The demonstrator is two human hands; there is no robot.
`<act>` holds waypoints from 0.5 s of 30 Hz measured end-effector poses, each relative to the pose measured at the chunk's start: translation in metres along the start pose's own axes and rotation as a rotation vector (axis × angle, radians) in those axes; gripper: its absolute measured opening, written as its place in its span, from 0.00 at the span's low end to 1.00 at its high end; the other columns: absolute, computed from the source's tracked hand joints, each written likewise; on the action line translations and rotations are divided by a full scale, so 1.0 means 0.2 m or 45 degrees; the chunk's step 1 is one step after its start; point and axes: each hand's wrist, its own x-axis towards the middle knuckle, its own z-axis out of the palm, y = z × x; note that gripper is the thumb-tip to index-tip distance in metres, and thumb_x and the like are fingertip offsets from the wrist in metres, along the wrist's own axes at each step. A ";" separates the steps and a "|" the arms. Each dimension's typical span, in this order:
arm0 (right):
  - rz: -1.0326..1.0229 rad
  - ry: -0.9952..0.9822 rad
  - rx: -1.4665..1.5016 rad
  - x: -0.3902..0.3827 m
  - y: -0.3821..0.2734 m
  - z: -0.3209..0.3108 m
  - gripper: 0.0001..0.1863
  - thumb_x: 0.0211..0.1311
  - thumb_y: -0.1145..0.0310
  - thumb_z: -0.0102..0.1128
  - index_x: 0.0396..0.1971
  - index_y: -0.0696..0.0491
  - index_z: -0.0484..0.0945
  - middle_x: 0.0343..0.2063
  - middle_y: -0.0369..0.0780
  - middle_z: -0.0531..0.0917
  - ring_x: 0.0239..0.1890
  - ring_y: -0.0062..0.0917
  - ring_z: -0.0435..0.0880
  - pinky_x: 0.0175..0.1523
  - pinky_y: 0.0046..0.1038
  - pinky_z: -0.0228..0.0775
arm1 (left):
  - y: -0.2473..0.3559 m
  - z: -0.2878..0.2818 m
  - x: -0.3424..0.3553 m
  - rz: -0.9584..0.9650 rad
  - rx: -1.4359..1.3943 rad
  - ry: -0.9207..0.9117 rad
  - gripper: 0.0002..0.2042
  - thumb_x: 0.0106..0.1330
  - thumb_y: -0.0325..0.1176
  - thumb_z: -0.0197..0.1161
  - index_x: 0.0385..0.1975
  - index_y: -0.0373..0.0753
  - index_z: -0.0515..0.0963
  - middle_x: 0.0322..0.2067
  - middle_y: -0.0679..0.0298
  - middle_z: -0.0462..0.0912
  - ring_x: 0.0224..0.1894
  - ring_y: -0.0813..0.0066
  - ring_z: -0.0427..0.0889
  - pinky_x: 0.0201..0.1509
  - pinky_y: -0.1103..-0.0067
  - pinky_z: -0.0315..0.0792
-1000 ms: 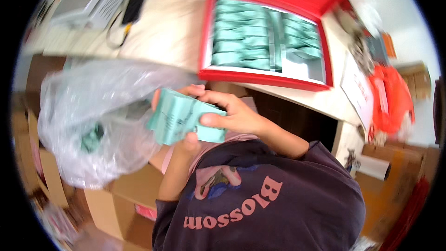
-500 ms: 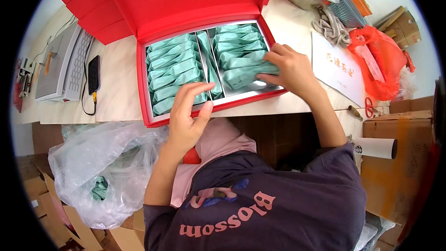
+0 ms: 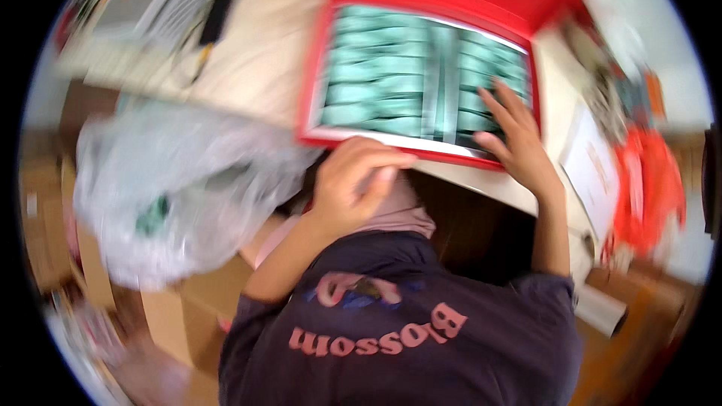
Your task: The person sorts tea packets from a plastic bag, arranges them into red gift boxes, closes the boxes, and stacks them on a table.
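Observation:
A red gift box (image 3: 466, 160) lies open on the table, its lid tipped back. Rows of pale green packets (image 3: 376, 90) fill its left compartment, and more green packets (image 3: 475, 65) lie in the right one; a narrow strip runs between them. Over the front of the right compartment is my right hand (image 3: 520, 143), fingers spread and apparently touching the nearest packets. My left hand (image 3: 355, 184) hovers just off the box's front edge, thumb and fingers apart, holding nothing. The picture is smeared by motion, so packet edges are unclear.
To the left hangs a clear plastic bag (image 3: 143, 150) with a green packet (image 3: 153, 216) inside. A black phone (image 3: 216, 19) with a cable and a grey appliance (image 3: 150, 0) sit at back left. On the right are a white sheet (image 3: 592, 169), a red bag (image 3: 648, 188) and cardboard boxes (image 3: 639, 323).
The view has turned, so the box appears farther right and higher. My right hand has let go of the front packet and its fingers have spread. My left hand has drawn back off the box.

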 end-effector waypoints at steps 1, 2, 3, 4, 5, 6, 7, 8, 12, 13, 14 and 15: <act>0.036 0.031 0.066 0.00 0.00 0.01 0.27 0.62 0.58 0.57 0.60 0.50 0.68 0.64 0.47 0.63 0.67 0.42 0.58 0.68 0.39 0.49 | 0.00 -0.03 -0.05 -0.011 -0.022 0.026 0.06 0.60 0.23 0.56 0.35 0.36 0.79 0.30 0.61 0.81 0.34 0.67 0.79 0.40 0.74 0.72; 0.052 0.128 0.088 -0.01 -0.03 0.00 0.23 0.65 0.63 0.53 0.59 0.51 0.69 0.64 0.46 0.63 0.67 0.39 0.59 0.69 0.37 0.49 | 0.00 -0.05 -0.09 -0.016 -0.036 0.060 0.07 0.61 0.22 0.55 0.35 0.35 0.79 0.30 0.61 0.81 0.33 0.70 0.79 0.40 0.75 0.72; 0.051 0.279 0.184 -0.03 -0.02 -0.01 0.21 0.66 0.65 0.50 0.58 0.52 0.69 0.62 0.46 0.66 0.66 0.38 0.61 0.68 0.36 0.50 | 0.00 -0.08 -0.14 -0.053 -0.061 0.123 0.07 0.61 0.21 0.55 0.35 0.35 0.79 0.29 0.61 0.81 0.33 0.71 0.79 0.39 0.76 0.72; 0.041 0.415 0.158 -0.03 -0.07 -0.04 0.19 0.67 0.68 0.48 0.56 0.57 0.71 0.59 0.46 0.70 0.63 0.36 0.65 0.66 0.35 0.52 | 0.00 -0.10 -0.20 -0.083 -0.105 0.193 0.07 0.61 0.20 0.54 0.35 0.35 0.79 0.29 0.62 0.81 0.33 0.72 0.79 0.38 0.78 0.72; -0.037 0.577 0.353 0.00 -0.18 -0.02 0.18 0.67 0.69 0.46 0.52 0.61 0.72 0.55 0.47 0.73 0.59 0.35 0.69 0.65 0.33 0.55 | -0.03 -0.18 -0.28 -0.167 -0.146 0.248 0.07 0.64 0.20 0.52 0.35 0.34 0.78 0.30 0.62 0.81 0.33 0.76 0.78 0.38 0.82 0.71; -0.076 0.709 0.413 0.02 -0.32 0.01 0.16 0.67 0.69 0.45 0.46 0.63 0.74 0.48 0.49 0.78 0.51 0.35 0.75 0.61 0.34 0.60 | -0.05 -0.21 -0.37 -0.284 -0.183 0.415 0.07 0.64 0.21 0.52 0.36 0.34 0.78 0.29 0.62 0.81 0.32 0.77 0.78 0.37 0.81 0.71; -0.252 0.657 0.572 0.06 -0.41 0.10 0.17 0.68 0.65 0.44 0.45 0.63 0.74 0.44 0.49 0.79 0.48 0.34 0.76 0.57 0.32 0.63 | -0.08 -0.21 -0.46 -0.397 -0.221 0.582 0.07 0.65 0.22 0.52 0.36 0.34 0.78 0.29 0.63 0.81 0.32 0.77 0.78 0.37 0.81 0.71; -0.408 0.601 0.722 0.07 -0.52 0.18 0.19 0.70 0.61 0.43 0.44 0.62 0.74 0.41 0.49 0.80 0.46 0.34 0.78 0.54 0.31 0.66 | -0.11 -0.22 -0.54 -0.505 -0.277 0.734 0.07 0.65 0.23 0.52 0.36 0.35 0.78 0.28 0.63 0.81 0.32 0.78 0.79 0.36 0.81 0.71; -0.750 -0.171 1.104 0.23 -1.26 0.67 0.08 0.61 0.80 0.49 0.37 0.59 0.78 0.34 0.45 0.82 0.35 0.35 0.81 0.41 0.28 0.72 | -0.19 -0.29 -0.81 -0.696 -0.584 1.218 0.10 0.69 0.25 0.50 0.48 0.36 0.71 0.30 0.64 0.80 0.35 0.82 0.77 0.41 0.84 0.71; -0.613 -0.379 0.994 0.28 -1.35 0.83 0.08 0.60 0.80 0.50 0.37 0.59 0.78 0.33 0.46 0.81 0.36 0.39 0.81 0.41 0.30 0.71 | -0.21 -0.31 -0.87 -0.774 -0.514 1.258 0.12 0.69 0.26 0.49 0.50 0.36 0.69 0.32 0.64 0.79 0.35 0.82 0.76 0.41 0.83 0.71; -0.551 -0.425 1.062 0.36 -1.42 1.02 0.11 0.59 0.81 0.49 0.41 0.59 0.77 0.35 0.49 0.81 0.38 0.42 0.80 0.43 0.32 0.72 | -0.26 -0.34 -0.93 -0.851 -0.453 1.274 0.13 0.69 0.26 0.49 0.53 0.37 0.67 0.34 0.64 0.79 0.36 0.81 0.76 0.41 0.83 0.70; -0.578 -0.379 1.007 0.45 -1.44 1.21 0.12 0.59 0.81 0.49 0.43 0.59 0.76 0.38 0.50 0.80 0.40 0.43 0.80 0.45 0.34 0.71 | -0.29 -0.36 -0.99 -0.929 -0.385 1.289 0.15 0.70 0.27 0.48 0.55 0.38 0.65 0.36 0.64 0.78 0.37 0.80 0.76 0.42 0.83 0.70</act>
